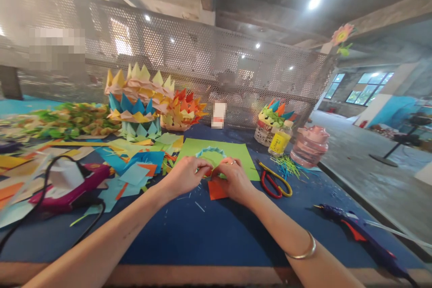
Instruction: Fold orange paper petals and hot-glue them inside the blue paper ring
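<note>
Fingers [203, 171] of left hand [185, 174] and right hand [236, 180] curl beside a pale-blue paper ring [211, 149] — grip unclear.

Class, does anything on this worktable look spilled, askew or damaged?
Loose blue and green shreds lie strewn beside the pink container, and pale slivers dot the blue tabletop: they look like spilled cuttings. Nothing looks clearly damaged.

**Lamp glare, soft blur**

A ceiling lamp [314, 2] glares above the far right corner of the bench [199, 245]; windows [374, 87] glow beyond. A shadow [248, 224] lies beneath the right forearm [283, 222]. Blur smears the paper heap [72, 119] near the far left corner; wide-angle distortion stretches the glue gun [369, 237] at the near right corner; pixelation masks patches [57, 47] beyond the far edge.
</note>
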Demonstrator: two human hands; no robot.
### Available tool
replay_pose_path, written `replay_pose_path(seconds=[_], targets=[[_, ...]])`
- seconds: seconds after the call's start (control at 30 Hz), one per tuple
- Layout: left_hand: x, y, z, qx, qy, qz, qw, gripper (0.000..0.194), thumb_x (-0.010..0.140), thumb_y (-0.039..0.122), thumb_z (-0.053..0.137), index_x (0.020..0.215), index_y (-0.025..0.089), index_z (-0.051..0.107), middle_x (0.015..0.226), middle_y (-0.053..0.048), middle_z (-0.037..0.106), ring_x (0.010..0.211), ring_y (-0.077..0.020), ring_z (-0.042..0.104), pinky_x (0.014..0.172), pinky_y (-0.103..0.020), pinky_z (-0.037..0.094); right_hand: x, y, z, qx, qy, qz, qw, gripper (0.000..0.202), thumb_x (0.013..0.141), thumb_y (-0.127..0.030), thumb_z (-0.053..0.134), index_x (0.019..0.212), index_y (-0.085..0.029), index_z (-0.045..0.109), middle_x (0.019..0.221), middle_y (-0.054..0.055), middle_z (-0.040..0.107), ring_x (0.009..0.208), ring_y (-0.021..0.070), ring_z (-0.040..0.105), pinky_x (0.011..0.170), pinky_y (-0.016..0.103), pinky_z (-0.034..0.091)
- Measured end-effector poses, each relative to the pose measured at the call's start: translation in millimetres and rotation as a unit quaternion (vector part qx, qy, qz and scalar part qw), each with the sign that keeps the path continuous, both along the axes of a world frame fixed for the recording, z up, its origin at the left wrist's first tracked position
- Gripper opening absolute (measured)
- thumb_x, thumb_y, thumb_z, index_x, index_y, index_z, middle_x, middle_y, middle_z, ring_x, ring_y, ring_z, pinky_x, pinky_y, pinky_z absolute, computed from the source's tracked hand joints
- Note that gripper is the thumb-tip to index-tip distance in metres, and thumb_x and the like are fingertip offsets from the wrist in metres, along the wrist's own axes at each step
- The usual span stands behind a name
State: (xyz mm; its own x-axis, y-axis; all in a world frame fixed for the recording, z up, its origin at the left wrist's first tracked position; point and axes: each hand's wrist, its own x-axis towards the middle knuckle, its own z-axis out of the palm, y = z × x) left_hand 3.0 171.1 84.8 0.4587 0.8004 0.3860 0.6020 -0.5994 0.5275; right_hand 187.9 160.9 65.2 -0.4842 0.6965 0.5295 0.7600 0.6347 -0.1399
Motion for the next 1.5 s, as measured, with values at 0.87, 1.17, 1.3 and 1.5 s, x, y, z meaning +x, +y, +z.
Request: replay_pose_path(seconds=[0.87, 1.17, 1.3, 1.5], targets=[[3.4, -3.9, 0.5, -0.012, -0.042, -0.001, 0.999, 0.025, 0.076, 0.028, 0.049, 0.077, 0.023, 0.073, 0.073, 0.003, 0.073, 0.066, -0.0158, 0.064, 0.060, -0.020, 0.045, 0.3, -0.9, 0.4, -0.043, 0.008, -0.024, 0.999, 0.008, 0.073, -0.021, 0.072, 0.080, -0.022, 0.068, 0.080, 0.002, 0.063, 0.084, 0.0164, 0.057, 0.082, 0.034, 0.035], [4.8, -6.1, -0.6, -0.008, -0.024, 0.016, 1.000, 0.025, 0.078, 0.029, 0.050, 0.082, 0.023, 0.074, 0.078, 0.001, 0.074, 0.068, -0.0173, 0.066, 0.063, -0.021, 0.046, 0.7, -1.4, 1.1, -0.046, 0.007, -0.022, 0.999, 0.008, 0.073, -0.021, 0.072, 0.080, -0.023, 0.069, 0.078, 0.002, 0.065, 0.085, 0.0167, 0.057, 0.082, 0.034, 0.035], [5.8, -6.7, -1.2, -0.010, -0.022, 0.015, 1.000, 0.025, 0.079, 0.030, 0.050, 0.083, 0.023, 0.074, 0.078, 0.000, 0.074, 0.068, -0.0173, 0.066, 0.063, -0.021, 0.046, 0.8, -0.3, 0.1, -0.051, 0.006, -0.024, 0.998, 0.009, 0.072, -0.022, 0.073, 0.079, -0.023, 0.069, 0.076, 0.002, 0.065, 0.087, 0.0174, 0.057, 0.081, 0.034, 0.035], [5.8, -5.4, -2.4, -0.033, -0.004, 0.024, 0.999, 0.026, 0.080, 0.031, 0.049, 0.083, 0.022, 0.073, 0.083, 0.000, 0.074, 0.073, -0.0182, 0.066, 0.067, -0.022, 0.045, 0.6, -0.2, -0.6, -0.061, 0.010, -0.028, 0.998, 0.008, 0.072, -0.021, 0.073, 0.079, -0.022, 0.069, 0.078, 0.003, 0.066, 0.086, 0.0173, 0.057, 0.081, 0.034, 0.035]])
